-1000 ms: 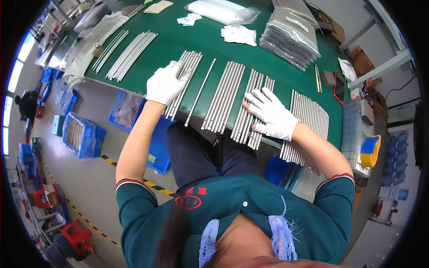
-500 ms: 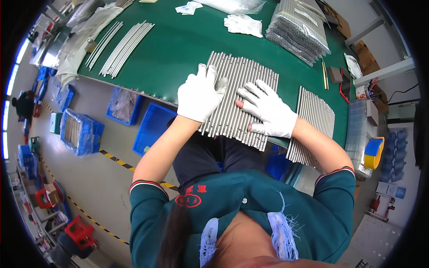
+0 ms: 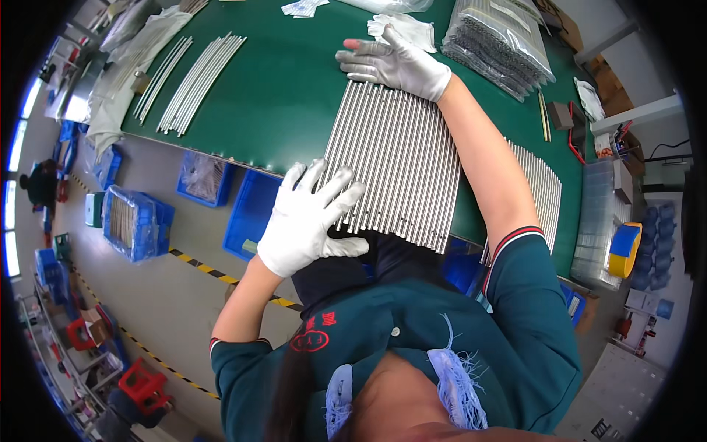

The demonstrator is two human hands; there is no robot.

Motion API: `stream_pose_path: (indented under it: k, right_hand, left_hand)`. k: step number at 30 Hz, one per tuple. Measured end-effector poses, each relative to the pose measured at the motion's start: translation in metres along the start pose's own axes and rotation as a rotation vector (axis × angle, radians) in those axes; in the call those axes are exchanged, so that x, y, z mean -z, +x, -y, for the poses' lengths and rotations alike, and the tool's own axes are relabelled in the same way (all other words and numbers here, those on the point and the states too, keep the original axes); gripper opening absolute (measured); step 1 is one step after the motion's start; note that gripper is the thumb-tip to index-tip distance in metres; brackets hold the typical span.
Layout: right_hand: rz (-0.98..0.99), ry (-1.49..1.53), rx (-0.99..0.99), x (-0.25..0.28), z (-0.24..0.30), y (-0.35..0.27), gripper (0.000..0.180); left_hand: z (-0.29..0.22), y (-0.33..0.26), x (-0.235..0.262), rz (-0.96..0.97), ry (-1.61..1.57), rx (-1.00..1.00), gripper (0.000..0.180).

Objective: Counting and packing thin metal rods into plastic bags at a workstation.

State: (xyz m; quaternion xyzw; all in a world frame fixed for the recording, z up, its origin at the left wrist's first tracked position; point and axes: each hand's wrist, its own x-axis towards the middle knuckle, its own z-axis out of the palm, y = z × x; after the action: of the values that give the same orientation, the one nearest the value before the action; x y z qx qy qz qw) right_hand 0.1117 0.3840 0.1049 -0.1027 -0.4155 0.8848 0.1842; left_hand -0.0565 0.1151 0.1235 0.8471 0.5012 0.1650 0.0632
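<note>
A row of thin silvery metal rods [image 3: 394,158] lies side by side on the green table, their near ends jutting past its front edge. My left hand [image 3: 313,217], in a white glove, is at the row's near left corner, fingers spread and touching the rods there. At the far ends, my gloved right hand [image 3: 394,62] lies across the rod tips with its palm edge against them. Its fingers are stretched out and point left, thumb up; a bare fingertip shows. Neither hand is wrapped round anything.
A second rod group [image 3: 541,188] lies to the right, partly behind my right arm. Several loose rods [image 3: 202,85] lie at the left. Wrapped rod bundles [image 3: 497,44] and a spare white glove [image 3: 412,33] are at the back. Blue bins [image 3: 247,214] stand below the table edge.
My right hand has moved from the top of the rods to their far ends. My left hand has slid down to the near left corner. The rod ends look more even at the far side.
</note>
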Motion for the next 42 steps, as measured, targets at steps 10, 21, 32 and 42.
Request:
stream_pose_path:
  k: [10,21,32,42]
  right_hand:
    - [-0.151,-0.271,0.034,0.006,0.022,-0.048,0.089]
    - [-0.261,-0.246,0.089,0.020,0.024,-0.097,0.087]
    - [-0.466,-1.636,-0.015,-0.041,-0.008,-0.097,0.052]
    - [-0.024,-2.210,0.343,-0.073,-0.056,-0.093,0.066]
  left_hand:
    - [-0.004,0.016,0.003,0.003,-0.052,-0.054,0.086]
    - [-0.036,0.039,-0.016,-0.016,-0.051,-0.154,0.076]
    - [-0.065,0.059,-0.030,-0.023,-0.277,-0.339,0.065]
    - [0.063,0.092,-0.020,-0.111,0.100,-0.126,0.062]
